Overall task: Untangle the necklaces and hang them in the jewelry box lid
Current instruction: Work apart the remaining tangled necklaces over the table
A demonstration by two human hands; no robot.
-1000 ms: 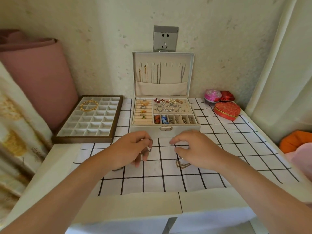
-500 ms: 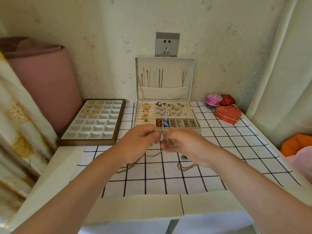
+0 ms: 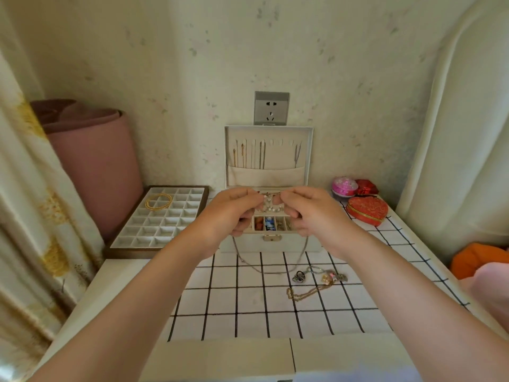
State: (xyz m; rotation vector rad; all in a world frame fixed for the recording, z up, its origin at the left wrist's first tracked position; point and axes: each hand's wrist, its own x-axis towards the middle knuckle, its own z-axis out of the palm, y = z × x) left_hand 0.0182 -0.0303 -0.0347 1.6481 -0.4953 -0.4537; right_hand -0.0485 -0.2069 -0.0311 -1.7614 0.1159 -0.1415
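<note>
**Item:** chain [image 3: 268, 272], silver, one long loop.
**Position:** held up in front of the open box [image 3: 286, 245]. The loop sags to the surface [image 3: 248, 299].
**Grip:** left hand [image 3: 234, 213] and right hand [image 3: 311, 213] each pinch the chain's top between fingers.
**Handling:** keep the ends apart. Raise until the loop clears the trays, then seat it on a free hook right of centre in the lid [image 3: 286, 155].
**Remaining:** tangle [image 3: 316, 282], near right.

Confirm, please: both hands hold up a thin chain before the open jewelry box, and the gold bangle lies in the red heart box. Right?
No. The left hand and right hand hold up the thin chain before the open jewelry box, but the gold bangle lies in the compartment tray; the head view shows it.
</note>
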